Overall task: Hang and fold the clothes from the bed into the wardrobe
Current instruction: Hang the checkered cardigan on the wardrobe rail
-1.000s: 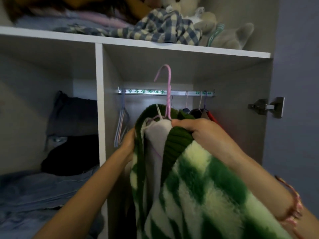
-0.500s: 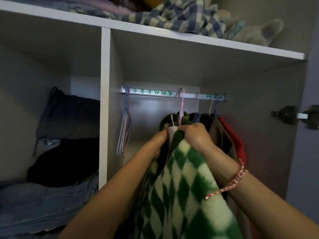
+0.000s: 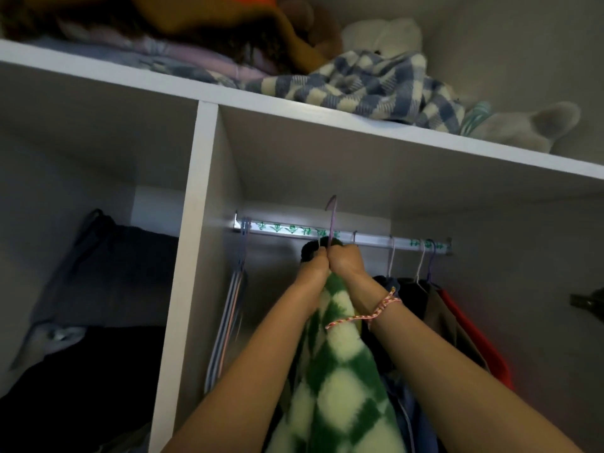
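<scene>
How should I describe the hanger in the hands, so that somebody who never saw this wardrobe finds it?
Find the lit rail in the right compartment of the white wardrobe. Near its middle, the left hand and the right hand grip a green-and-cream garment on a pink hanger. Only its hook stands above the rail; the other hangers hang from it.

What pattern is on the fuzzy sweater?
The fuzzy sweater has green and cream diamonds; head view.
</scene>
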